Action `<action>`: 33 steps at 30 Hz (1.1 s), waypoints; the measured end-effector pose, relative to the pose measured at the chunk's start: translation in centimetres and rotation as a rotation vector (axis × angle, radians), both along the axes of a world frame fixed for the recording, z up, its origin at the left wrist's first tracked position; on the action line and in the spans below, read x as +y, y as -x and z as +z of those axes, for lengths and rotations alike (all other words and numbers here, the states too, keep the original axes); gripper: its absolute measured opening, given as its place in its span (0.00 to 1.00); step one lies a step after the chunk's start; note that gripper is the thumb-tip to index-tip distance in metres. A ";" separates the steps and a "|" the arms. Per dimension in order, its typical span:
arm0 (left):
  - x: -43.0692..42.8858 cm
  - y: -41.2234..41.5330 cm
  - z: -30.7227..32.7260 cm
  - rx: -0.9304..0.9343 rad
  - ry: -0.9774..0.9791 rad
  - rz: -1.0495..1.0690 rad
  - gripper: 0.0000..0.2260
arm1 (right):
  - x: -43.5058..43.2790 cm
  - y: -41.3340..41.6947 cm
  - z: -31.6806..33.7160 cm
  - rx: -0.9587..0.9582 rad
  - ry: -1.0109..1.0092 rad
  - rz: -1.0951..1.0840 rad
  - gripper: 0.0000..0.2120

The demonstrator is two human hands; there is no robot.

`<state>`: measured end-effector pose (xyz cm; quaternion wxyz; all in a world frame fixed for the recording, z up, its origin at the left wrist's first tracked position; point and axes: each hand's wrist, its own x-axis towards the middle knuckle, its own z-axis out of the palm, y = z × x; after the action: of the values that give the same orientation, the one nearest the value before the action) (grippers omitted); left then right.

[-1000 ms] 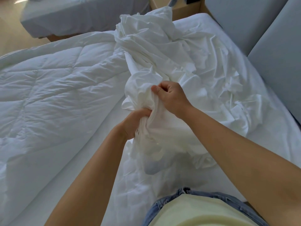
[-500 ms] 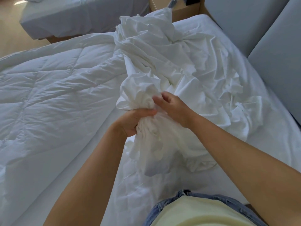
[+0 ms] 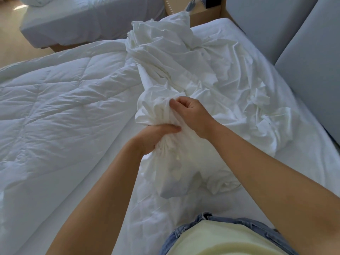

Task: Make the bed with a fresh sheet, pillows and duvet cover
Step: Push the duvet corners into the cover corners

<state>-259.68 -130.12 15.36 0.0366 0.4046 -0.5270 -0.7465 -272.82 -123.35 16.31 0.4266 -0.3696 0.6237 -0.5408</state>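
Observation:
A crumpled white duvet cover (image 3: 217, 74) lies bunched across the right half of the bed, its far end heaped up high. My left hand (image 3: 156, 137) grips a gathered bundle of it from below. My right hand (image 3: 191, 115) pinches more of the same fabric just above, fingers curled into the folds. A quilted white duvet (image 3: 55, 111) spreads flat over the left half of the bed. The bare mattress sheet (image 3: 103, 172) shows in a strip between duvet and cover.
A grey padded headboard (image 3: 303, 52) runs along the right side. A wooden nightstand (image 3: 200, 13) stands beyond the bed's far corner. A second white bed (image 3: 88, 21) stands at the back left, with wooden floor (image 3: 9, 43) beside it.
My right hand has shifted up the bundle and taken a new pinch of fabric. The left hand keeps its grip, and more cover is gathered between the two hands.

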 end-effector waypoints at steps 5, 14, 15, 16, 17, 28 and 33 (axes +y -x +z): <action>-1.6 -1.4 0.7 0.266 -0.190 0.260 0.12 | 3.5 0.9 -3.1 0.149 -0.249 0.193 0.11; -0.2 -0.6 0.3 -0.071 0.049 -0.149 0.10 | 0.0 -2.3 0.8 0.040 0.087 -0.023 0.12; -0.5 -0.9 0.3 -0.004 0.020 -0.098 0.10 | 0.3 -1.9 0.5 0.019 0.066 0.016 0.09; -0.9 -1.2 0.4 0.085 -0.034 -0.043 0.12 | 0.7 -1.4 0.1 0.020 0.032 0.064 0.07; -1.1 -1.5 0.5 0.179 -0.096 0.007 0.13 | 1.4 -0.9 -0.6 0.055 -0.014 0.113 0.06; -0.7 -1.5 0.1 0.069 -0.136 -0.025 0.06 | 0.1 -1.2 1.2 0.306 0.081 0.153 0.12; -0.7 -0.9 0.7 0.022 0.111 -0.041 0.09 | 0.2 -0.6 0.2 0.078 0.067 0.100 0.06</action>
<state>-258.83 -130.82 16.09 0.0495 0.3830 -0.5753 -0.7211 -272.23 -123.11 16.55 0.4156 -0.4354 0.6021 -0.5246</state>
